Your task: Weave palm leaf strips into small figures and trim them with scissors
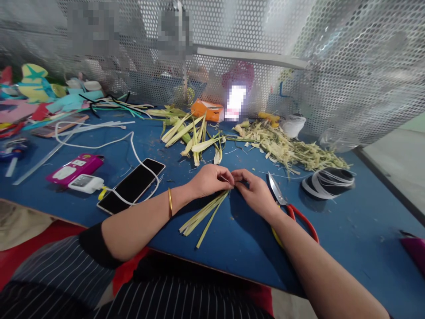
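Fingertips of both hands meet over the middle of the blue table. A bundle of thin green plant strips (pixel 203 213) fans out towards the table's front edge, its gathered end pinched by my left hand (pixel 212 180). My right hand (pixel 254 190) is closed in a pinch beside that end, and what lies between its fingertips is too small to make out. A bit of white thread shows at the left fingers. Right of my right hand lie scissors (pixel 279 190) with red handles, partly under my forearm. Further right is a dark spool (pixel 328 182) wound with white thread.
Broad pale-green leaf pieces (pixel 195 137) and a heap of shredded plant bits (pixel 285 144) lie behind my hands. An orange box (pixel 207 110) stands by the perforated screen (pixel 212 35). Left are a black phone (pixel 133 184), white cable (pixel 133 144) and magenta device (pixel 76 169).
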### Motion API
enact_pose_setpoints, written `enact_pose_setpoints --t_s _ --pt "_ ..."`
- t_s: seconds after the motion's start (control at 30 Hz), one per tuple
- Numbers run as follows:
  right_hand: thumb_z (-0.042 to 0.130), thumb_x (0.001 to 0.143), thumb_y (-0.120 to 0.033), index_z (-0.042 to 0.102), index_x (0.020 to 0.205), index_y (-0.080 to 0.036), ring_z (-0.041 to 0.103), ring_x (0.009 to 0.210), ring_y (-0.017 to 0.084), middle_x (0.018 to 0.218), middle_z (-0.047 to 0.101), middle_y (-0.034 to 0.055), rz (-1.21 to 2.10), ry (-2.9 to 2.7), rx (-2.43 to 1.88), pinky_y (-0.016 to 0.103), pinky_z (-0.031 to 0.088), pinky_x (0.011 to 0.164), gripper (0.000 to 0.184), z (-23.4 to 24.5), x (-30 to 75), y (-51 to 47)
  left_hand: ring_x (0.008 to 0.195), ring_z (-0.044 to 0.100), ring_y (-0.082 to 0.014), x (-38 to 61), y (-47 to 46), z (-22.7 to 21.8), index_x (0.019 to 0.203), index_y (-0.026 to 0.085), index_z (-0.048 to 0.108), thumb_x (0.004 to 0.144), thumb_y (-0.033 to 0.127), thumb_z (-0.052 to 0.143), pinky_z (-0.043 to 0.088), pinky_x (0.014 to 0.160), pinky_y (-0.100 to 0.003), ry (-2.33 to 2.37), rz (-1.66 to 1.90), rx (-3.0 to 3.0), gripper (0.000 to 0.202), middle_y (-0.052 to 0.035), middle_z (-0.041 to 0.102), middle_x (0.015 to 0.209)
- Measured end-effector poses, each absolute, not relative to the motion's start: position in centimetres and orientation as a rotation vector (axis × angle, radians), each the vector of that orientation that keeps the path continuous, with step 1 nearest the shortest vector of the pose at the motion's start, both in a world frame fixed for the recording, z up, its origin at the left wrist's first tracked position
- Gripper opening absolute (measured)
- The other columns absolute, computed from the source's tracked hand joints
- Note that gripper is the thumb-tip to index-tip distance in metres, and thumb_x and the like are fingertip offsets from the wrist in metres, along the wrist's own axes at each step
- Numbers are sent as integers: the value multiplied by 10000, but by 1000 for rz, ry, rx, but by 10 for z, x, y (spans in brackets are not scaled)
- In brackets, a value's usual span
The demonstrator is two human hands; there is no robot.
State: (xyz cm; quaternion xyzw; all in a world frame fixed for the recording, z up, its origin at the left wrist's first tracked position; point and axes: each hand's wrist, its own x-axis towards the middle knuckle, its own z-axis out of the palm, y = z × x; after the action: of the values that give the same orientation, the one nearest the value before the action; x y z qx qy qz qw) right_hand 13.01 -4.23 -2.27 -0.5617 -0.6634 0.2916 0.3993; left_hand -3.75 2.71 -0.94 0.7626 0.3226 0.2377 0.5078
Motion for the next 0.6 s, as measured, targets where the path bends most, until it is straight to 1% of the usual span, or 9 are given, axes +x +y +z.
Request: enact_pose_setpoints --t_s 0.07,0.13,0.27,0.43,0.53,0.6 --pt "506 817 -166 638 1011 -212 661 902 206 940 714 54 735 -1667 -1458 349 480 831 239 -25 131 -42 701 625 -122 -37 26 -9 735 168 711 705 127 669 449 688 -235 789 608 1953 66 3 703 721" --pt "510 822 -182 637 1010 -211 662 886 207 925 716 55 744 -1663 -1467 343 483 812 229 -26 132 -42 700 633 -126 -37 23 -9 751 173 711 728 127 646 451 683 -234 806 635 2024 83 2 711 735" --pt "520 825 -209 632 1001 -215 659 876 211 916 711 55 689 -1678 -1518 344 482 810 209 -27 134 -42 711 630 -139 -35 17 -13 799 189 708 770 135 619 434 657 -241 852 713 2285 107 -2 710 760" --pt "541 829 -225 620 1003 -229 659 868 207 902 708 42 699 -1676 -1502 343 491 811 192 -28 133 -42 752 629 -172 -33 13 -19 847 186 695 815 151 599 437 692 -279 890 805 2628 107 -27 694 766" --pt "550 831 -218 619 1012 -232 664 862 203 898 714 35 724 -1672 -1462 342 494 811 195 -28 133 -42 750 633 -184 -33 12 -22 881 174 687 841 170 579 442 671 -285 936 812 2744 116 -43 693 770" --pt "555 830 -208 618 1026 -233 665 856 199 900 719 30 726 -1685 -1446 340 491 810 207 -28 133 -42 726 631 -185 -33 12 -23 851 170 687 865 186 561 433 640 -282 933 808 2828 128 -44 692 743"
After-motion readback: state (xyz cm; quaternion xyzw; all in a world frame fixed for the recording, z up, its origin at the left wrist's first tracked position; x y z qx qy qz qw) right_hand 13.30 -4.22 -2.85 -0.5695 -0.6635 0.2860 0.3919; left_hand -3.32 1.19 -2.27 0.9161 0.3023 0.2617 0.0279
